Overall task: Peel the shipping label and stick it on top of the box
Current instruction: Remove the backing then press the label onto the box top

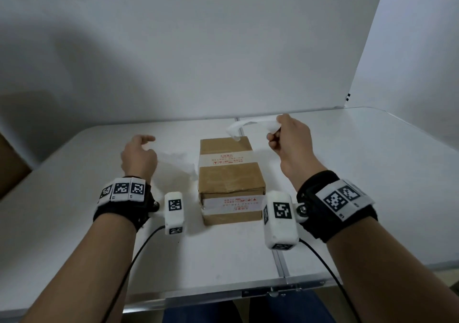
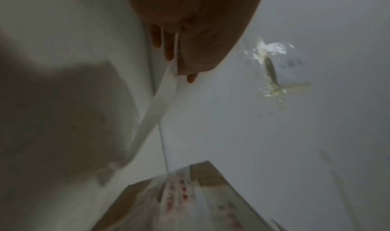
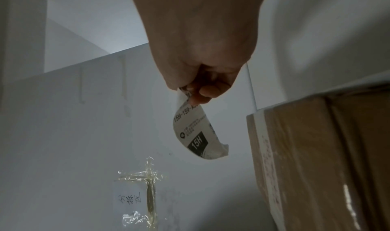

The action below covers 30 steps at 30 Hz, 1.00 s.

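White label (image 1: 248, 123), pinched by right hand (image 1: 289, 138)

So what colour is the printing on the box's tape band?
Red, on the white tape band; clearest in the head view.

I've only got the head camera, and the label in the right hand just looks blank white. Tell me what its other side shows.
Observer: In the right wrist view the label, pinched by the right hand, shows print, including a black block reading 15H.
Operator: Now report the left hand's grip.
Observer: The left wrist view shows the left hand pinching a white strip, seen edge-on and trailing toward the box.
Operator: Name anything near the label that my view hides.
Observer: A cross of clear tape is stuck to the white surface near the label, with handwriting beside it.
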Each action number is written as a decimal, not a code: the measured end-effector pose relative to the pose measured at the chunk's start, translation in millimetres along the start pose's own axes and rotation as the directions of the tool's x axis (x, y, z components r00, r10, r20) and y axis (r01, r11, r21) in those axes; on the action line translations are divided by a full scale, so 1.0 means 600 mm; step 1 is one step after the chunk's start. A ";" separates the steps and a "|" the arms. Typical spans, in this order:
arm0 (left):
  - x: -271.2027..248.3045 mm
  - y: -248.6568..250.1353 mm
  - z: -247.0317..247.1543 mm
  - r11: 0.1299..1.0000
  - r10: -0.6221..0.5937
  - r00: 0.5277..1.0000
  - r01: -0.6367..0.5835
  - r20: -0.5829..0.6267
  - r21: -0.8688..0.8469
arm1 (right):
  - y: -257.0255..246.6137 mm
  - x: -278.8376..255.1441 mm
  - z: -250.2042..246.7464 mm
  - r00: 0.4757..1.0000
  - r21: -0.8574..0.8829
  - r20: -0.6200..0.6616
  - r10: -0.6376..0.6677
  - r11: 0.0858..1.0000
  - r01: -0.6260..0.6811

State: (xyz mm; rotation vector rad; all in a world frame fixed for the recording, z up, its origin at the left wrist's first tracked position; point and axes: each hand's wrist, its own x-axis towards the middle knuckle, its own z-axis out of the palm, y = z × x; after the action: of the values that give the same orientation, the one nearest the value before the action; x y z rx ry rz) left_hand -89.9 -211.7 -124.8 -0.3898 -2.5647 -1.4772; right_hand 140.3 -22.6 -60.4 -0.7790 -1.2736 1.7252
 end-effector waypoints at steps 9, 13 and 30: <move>-0.033 0.117 -0.020 0.889 0.415 0.895 -0.437 0.162 0.135 | -0.020 -0.009 0.016 0.995 -0.059 0.088 -0.053 0.997 0.058; -0.110 0.218 -0.034 0.755 0.654 0.730 -0.648 0.199 -0.101 | -0.026 -0.013 0.020 0.993 -0.067 0.099 -0.057 0.996 0.064; -0.147 0.230 -0.018 0.719 0.197 0.753 0.324 0.628 -0.614 | -0.051 -0.018 0.009 0.887 -0.346 0.425 -0.180 0.873 0.343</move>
State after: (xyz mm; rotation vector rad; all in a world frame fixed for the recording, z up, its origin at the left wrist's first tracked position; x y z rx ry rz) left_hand 35.7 -167.7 -28.9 -1.1069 -2.2938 -2.7515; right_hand 148.8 -30.3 -29.7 -0.4694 -1.9631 1.4336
